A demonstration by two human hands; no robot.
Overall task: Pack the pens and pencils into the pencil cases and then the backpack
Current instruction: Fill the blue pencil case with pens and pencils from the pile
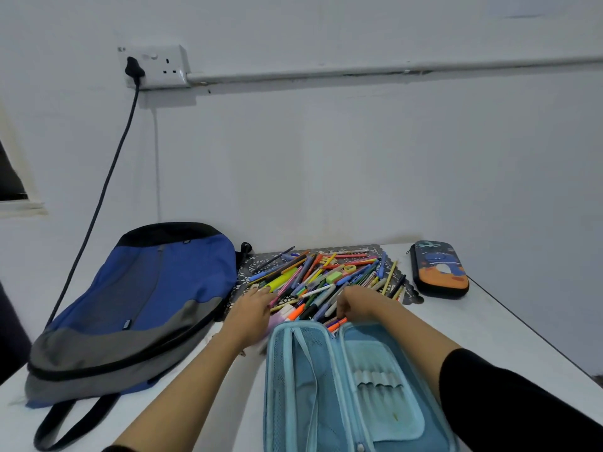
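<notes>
A heap of coloured pens and pencils [329, 275] lies on a dark lace mat at the back of the white table. A light blue pencil case [346, 386] lies open in front of it, its mesh pocket and elastic loops showing. My left hand [253, 313] rests flat at the heap's near left edge, fingers straight. My right hand [357, 305] is curled over pens at the heap's near edge, just above the case's top rim. A blue and grey backpack [137, 305] lies flat on the left. A dark zipped pencil case [439, 269] with a dinosaur print sits at the right.
The table [489, 321] stands against a white wall. A black cable [107, 177] runs down from a wall socket [153, 66] to behind the backpack. The table's right edge runs diagonally past the dark case. A backpack strap [62, 425] hangs near the front left.
</notes>
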